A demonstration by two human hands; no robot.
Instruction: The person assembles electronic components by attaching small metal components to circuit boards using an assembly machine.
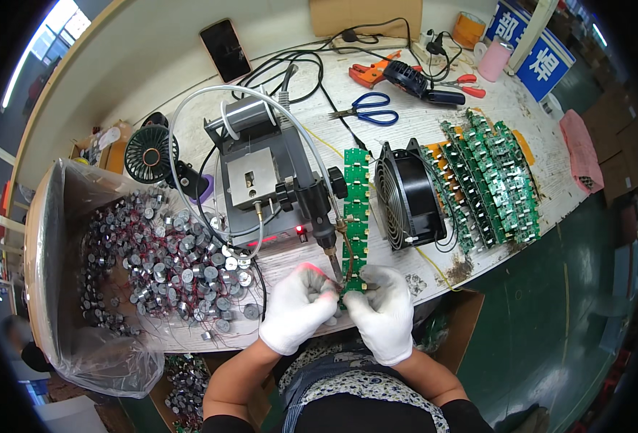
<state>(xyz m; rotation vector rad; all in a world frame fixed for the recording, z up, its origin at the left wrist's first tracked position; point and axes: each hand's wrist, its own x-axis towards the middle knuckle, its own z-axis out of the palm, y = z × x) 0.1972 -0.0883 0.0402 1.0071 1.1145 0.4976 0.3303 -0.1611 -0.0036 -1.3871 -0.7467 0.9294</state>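
A long green circuit board strip (356, 195) stands lengthwise in front of me, its near end between my two white-gloved hands. My right hand (382, 314) is closed, with thumb and fingertips on the right edge of that end. On the other side my left hand (298, 307) is pinched shut close to the board; whatever is in its fingertips is too small or hidden. The soldering iron (326, 234) of a bench soldering machine (252, 177) points down just above my fingertips, and a red glow falls on my left glove.
Small round motor-like parts with red wires (189, 274) fill the left side, beside a plastic-lined box (51, 289). A black fan (409, 195) and stacked green boards (488, 184) stand right. Farther back lie blue-handled scissors (373, 108), cables, a phone (225, 50) and a handheld fan (413, 79).
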